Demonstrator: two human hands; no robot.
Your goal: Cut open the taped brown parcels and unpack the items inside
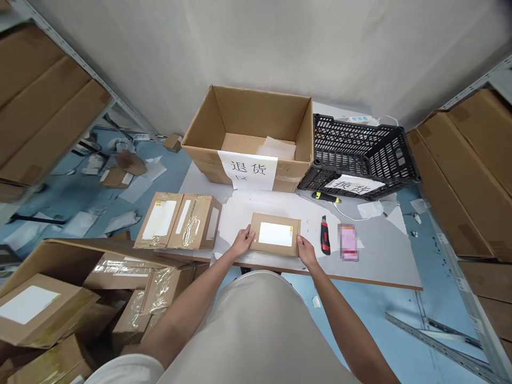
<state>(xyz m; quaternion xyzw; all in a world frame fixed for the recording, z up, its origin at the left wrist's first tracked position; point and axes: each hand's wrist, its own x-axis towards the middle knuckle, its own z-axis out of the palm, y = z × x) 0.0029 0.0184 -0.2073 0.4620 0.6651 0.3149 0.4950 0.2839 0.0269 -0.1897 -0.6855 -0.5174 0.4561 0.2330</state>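
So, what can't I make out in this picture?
All in the head view:
Inside of the package held by the left hand and right hand: hidden by its closed cardboard.
Writing on its white label: too small to read, if any.
Pink item: blurred into blocks.
Bottom of the left carton: covered by piled parcels; the carton is also cut off by the left edge.

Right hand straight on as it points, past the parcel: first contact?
Past the parcel, the right hand would likely meet the paper sign on the open carton; depth unclear.

Grey wall (256, 42), blue floor (384, 306), shelved cartons (474, 165)
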